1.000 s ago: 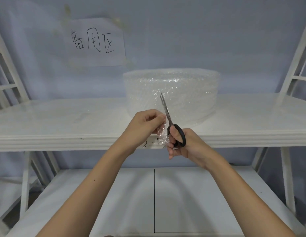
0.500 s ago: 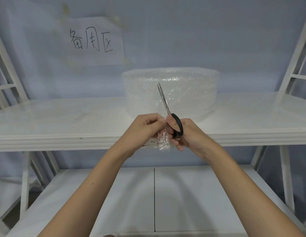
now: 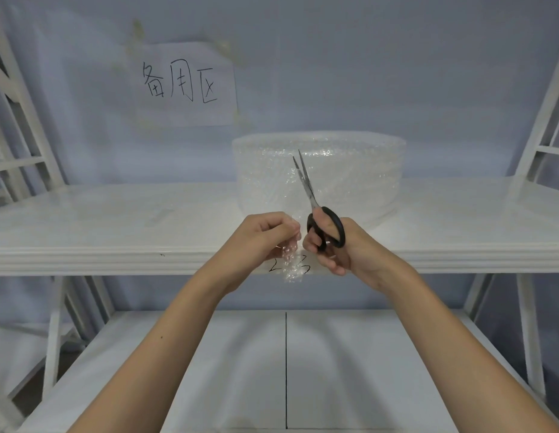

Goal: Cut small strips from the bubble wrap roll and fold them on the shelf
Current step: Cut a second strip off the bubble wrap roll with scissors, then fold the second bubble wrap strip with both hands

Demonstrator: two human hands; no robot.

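left hand [image 3: 262, 237] pinching small bubble wrap strip [image 3: 291, 260], hanging in front of shelf [image 3: 116, 220] edge. right hand [image 3: 337, 245], at 3 o'clock, gripping scissors [image 3: 318, 207], blades slightly parted, pointing to 12 o'clock. bubble wrap roll [image 3: 350, 176] behind on shelf.

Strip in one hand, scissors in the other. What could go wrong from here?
1. The left hand pinches only the top of the strip; the rest hangs past the shelf edge and could drop to the lower shelf.
2. The right hand holds the scissors, blades slightly apart and pointing up near the left fingers: a nick is possible while folding.
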